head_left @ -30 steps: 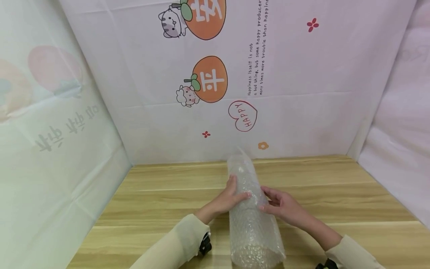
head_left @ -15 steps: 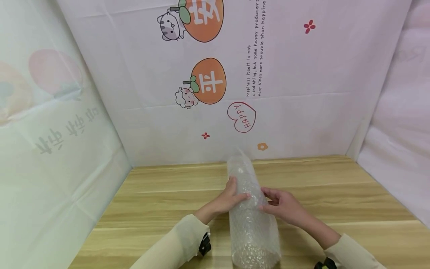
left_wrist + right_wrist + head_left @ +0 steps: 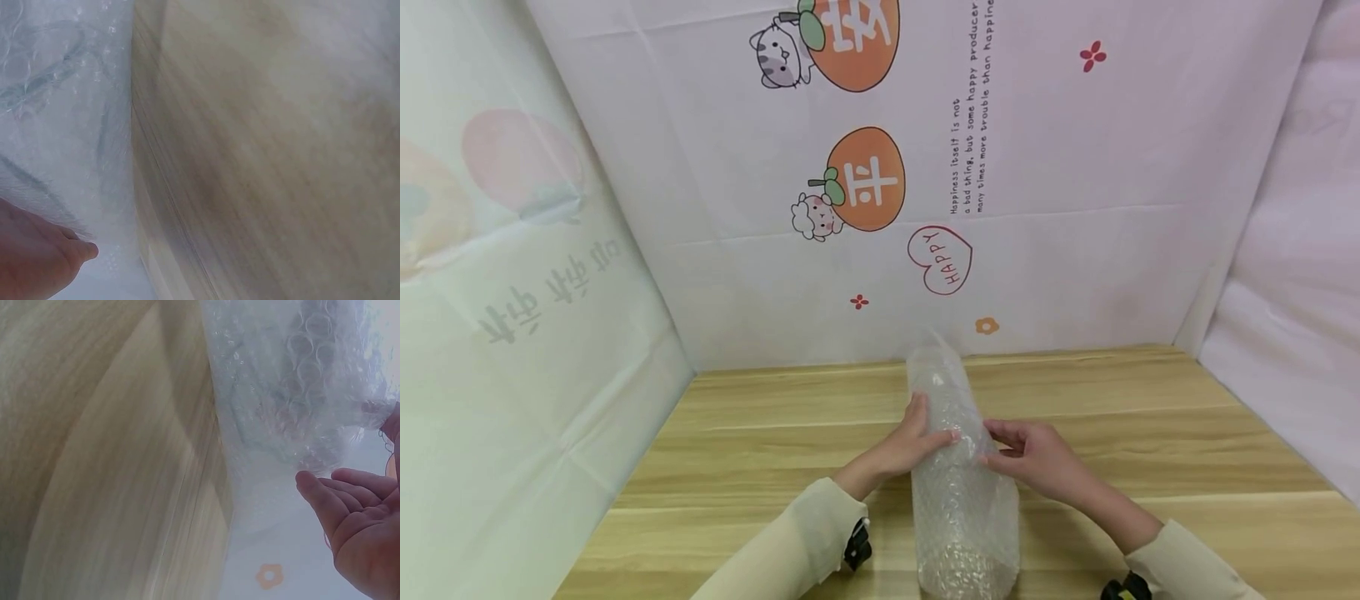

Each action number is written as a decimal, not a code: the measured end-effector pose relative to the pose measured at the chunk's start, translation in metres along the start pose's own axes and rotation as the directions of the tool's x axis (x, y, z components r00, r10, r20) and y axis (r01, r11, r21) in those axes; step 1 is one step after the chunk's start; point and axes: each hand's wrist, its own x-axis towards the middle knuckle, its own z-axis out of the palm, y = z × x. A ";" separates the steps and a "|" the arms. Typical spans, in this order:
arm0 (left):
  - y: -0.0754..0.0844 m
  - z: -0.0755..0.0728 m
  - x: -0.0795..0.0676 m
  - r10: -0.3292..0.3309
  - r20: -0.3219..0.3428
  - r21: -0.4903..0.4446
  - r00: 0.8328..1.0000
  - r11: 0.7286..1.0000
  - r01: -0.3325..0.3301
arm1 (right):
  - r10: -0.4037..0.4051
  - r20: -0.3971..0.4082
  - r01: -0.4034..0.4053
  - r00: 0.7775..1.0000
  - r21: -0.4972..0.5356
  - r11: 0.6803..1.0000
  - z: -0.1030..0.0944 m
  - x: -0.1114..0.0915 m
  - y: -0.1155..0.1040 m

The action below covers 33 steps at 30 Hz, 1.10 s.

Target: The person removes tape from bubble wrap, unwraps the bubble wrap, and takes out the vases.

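Observation:
A clear bubble wrap roll (image 3: 958, 508) lies lengthwise on the wooden table, one end towards me and the other near the back cloth. My left hand (image 3: 898, 450) holds it from the left, thumb over the top and fingers along the far-left side. In the left wrist view, part of the left hand (image 3: 37, 256) shows against the wrap (image 3: 75, 137). On the roll's right side, my right hand (image 3: 1037, 462) pinches the wrap's loose edge between thumb and fingers. The right wrist view shows the right hand (image 3: 362, 525) beside the crinkled wrap (image 3: 281, 381). What lies inside the roll is hidden.
The wood-grain table (image 3: 760, 433) extends to both sides of the roll. A printed white cloth (image 3: 1075, 208) rises behind it, with more cloth at the left (image 3: 497, 400) and right (image 3: 1292, 333). A thin wrap corner sticks up at the roll's far end.
The wrap's near right edge has drawn inward to the left, lying closer around the roll. Both hands keep almost the same place and hold.

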 end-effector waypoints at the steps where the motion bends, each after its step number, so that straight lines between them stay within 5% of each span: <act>1: 0.000 0.000 0.000 0.002 0.000 0.002 1.000 1.000 -0.002 | 0.000 -0.006 0.000 1.000 -0.005 1.000 0.000 0.000 0.000; 33: 0.000 -0.003 0.000 0.028 0.006 -0.005 1.000 1.000 -0.028 | -0.110 -0.080 0.103 0.991 -0.097 0.990 0.005 0.000 0.006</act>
